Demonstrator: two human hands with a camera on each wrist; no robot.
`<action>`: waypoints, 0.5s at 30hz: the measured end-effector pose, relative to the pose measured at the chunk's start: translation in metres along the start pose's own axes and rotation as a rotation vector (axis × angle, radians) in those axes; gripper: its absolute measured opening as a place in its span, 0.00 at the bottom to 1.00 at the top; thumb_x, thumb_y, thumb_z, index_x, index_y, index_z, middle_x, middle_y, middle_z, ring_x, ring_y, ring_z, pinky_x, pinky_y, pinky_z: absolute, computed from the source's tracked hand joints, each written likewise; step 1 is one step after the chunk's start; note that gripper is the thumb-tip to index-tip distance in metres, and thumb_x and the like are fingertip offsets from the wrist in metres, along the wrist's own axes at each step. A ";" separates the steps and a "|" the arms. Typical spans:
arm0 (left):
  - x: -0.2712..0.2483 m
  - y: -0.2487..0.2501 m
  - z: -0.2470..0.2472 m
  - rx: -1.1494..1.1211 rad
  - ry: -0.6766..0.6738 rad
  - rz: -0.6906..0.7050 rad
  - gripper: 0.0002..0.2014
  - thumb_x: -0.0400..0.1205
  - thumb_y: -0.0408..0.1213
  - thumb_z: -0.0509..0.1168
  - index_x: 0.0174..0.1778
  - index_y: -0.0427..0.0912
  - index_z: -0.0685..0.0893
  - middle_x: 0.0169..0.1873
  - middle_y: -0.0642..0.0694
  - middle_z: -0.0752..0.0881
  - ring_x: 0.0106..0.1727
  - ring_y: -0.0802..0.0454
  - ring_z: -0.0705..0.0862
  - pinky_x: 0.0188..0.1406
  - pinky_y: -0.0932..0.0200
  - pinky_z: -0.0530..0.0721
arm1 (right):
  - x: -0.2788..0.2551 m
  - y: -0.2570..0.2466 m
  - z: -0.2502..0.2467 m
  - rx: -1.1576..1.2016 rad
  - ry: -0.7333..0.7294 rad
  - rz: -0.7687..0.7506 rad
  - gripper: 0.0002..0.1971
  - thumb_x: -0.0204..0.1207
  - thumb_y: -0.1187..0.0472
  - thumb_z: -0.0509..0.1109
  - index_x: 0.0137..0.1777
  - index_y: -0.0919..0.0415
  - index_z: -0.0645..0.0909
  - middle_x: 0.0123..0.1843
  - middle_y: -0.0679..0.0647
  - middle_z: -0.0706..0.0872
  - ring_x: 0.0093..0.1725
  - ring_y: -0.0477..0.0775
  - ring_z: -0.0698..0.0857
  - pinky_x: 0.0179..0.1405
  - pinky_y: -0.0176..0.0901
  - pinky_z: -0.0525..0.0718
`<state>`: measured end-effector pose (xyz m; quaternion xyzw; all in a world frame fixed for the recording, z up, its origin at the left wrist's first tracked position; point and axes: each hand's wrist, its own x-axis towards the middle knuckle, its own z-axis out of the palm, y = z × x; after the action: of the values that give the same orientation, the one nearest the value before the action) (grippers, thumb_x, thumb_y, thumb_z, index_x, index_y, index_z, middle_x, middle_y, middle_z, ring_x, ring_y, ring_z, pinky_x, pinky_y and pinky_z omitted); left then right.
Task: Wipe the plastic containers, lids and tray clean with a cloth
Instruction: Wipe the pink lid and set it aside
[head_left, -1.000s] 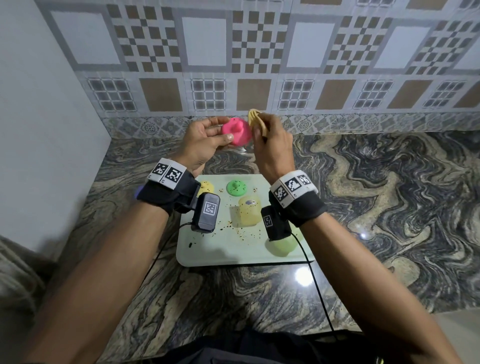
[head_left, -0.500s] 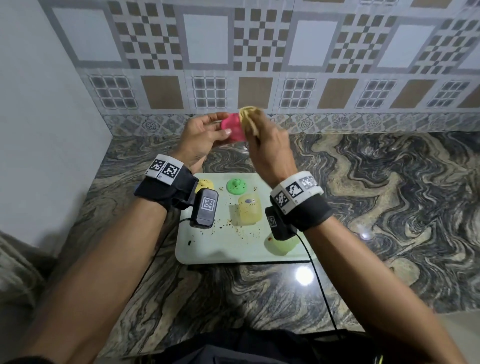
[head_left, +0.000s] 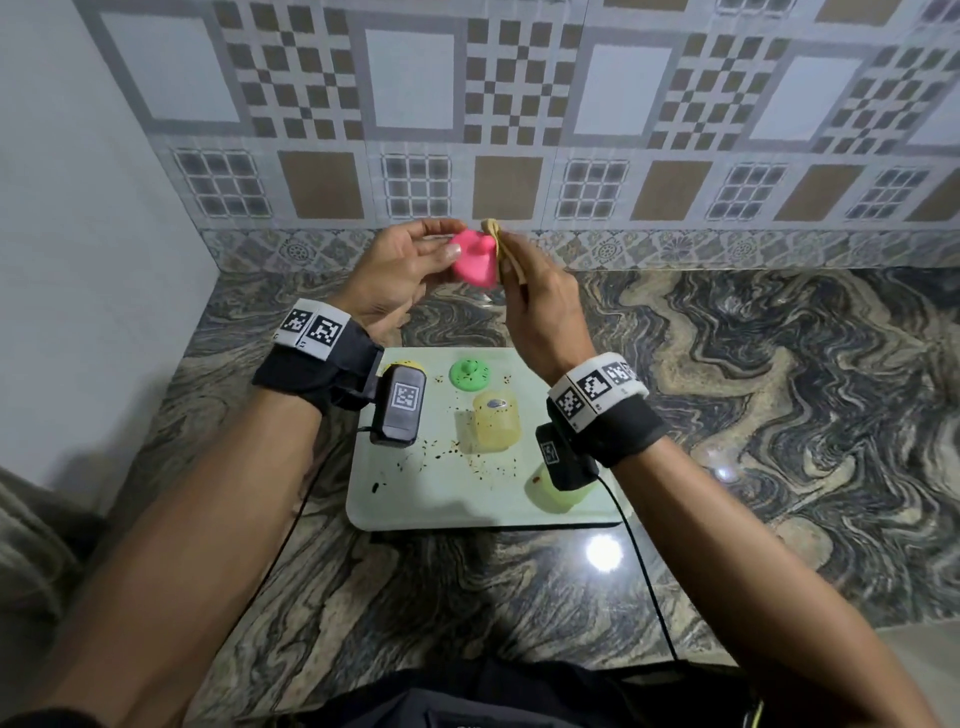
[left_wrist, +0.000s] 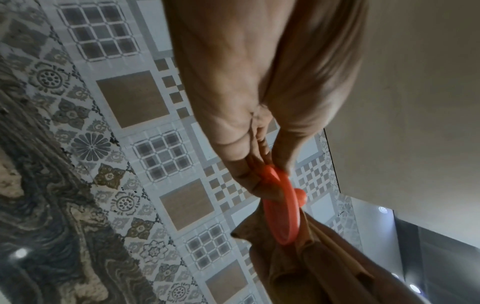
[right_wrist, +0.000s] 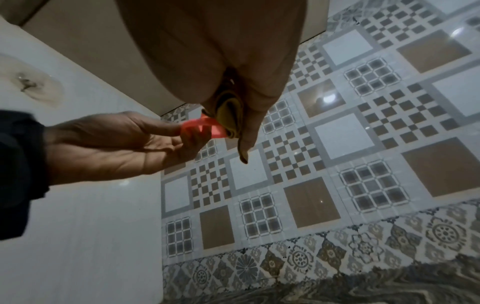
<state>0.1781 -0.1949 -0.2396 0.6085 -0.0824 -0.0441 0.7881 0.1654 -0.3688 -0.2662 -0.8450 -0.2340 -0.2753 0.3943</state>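
Note:
A pink lid (head_left: 474, 258) with a small knob is held up above the counter, pinched at its edge between the thumb and fingers of my left hand (head_left: 410, 270). My right hand (head_left: 524, 291) grips a folded yellow cloth (head_left: 496, 236) and presses it against the lid's right side. In the left wrist view the lid (left_wrist: 281, 209) is seen edge-on with the cloth (left_wrist: 293, 265) behind it. In the right wrist view the cloth (right_wrist: 230, 115) sits bunched against the lid (right_wrist: 205, 127). Below lies the pale green tray (head_left: 415, 499), speckled with dark crumbs.
On the tray stand a green lid (head_left: 469, 374), a yellow container (head_left: 496, 421) on its side, a light green container (head_left: 550, 491) partly behind my right wrist camera, and a yellow lid (head_left: 402, 366) half hidden by my left wrist. Marble counter (head_left: 753, 415) spreads right; tiled wall behind.
The cloth slid over the pink lid's face half a second ago and is now back at its right edge. The lid has turned slightly, showing its knob.

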 end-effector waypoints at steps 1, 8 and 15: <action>0.002 -0.001 0.001 -0.020 0.026 0.012 0.12 0.83 0.22 0.61 0.61 0.31 0.78 0.57 0.34 0.85 0.53 0.48 0.88 0.52 0.55 0.88 | -0.001 -0.001 0.002 0.009 0.024 0.004 0.17 0.85 0.67 0.61 0.72 0.67 0.78 0.62 0.62 0.88 0.55 0.56 0.87 0.56 0.26 0.74; 0.003 -0.023 0.016 -0.054 0.270 0.075 0.13 0.82 0.25 0.65 0.63 0.29 0.81 0.54 0.37 0.88 0.53 0.49 0.89 0.46 0.60 0.87 | 0.000 -0.002 0.014 -0.020 0.054 0.050 0.16 0.83 0.68 0.63 0.69 0.67 0.79 0.55 0.62 0.90 0.46 0.60 0.89 0.50 0.49 0.86; -0.010 -0.019 0.004 0.097 0.076 0.017 0.21 0.79 0.19 0.65 0.68 0.34 0.78 0.58 0.39 0.87 0.54 0.52 0.89 0.40 0.65 0.87 | 0.001 -0.002 0.012 -0.015 -0.043 -0.003 0.18 0.83 0.69 0.62 0.71 0.68 0.79 0.66 0.63 0.85 0.57 0.60 0.89 0.63 0.35 0.81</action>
<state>0.1680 -0.2013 -0.2577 0.6464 -0.0595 -0.0103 0.7606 0.1684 -0.3581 -0.2708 -0.8534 -0.2416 -0.2592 0.3824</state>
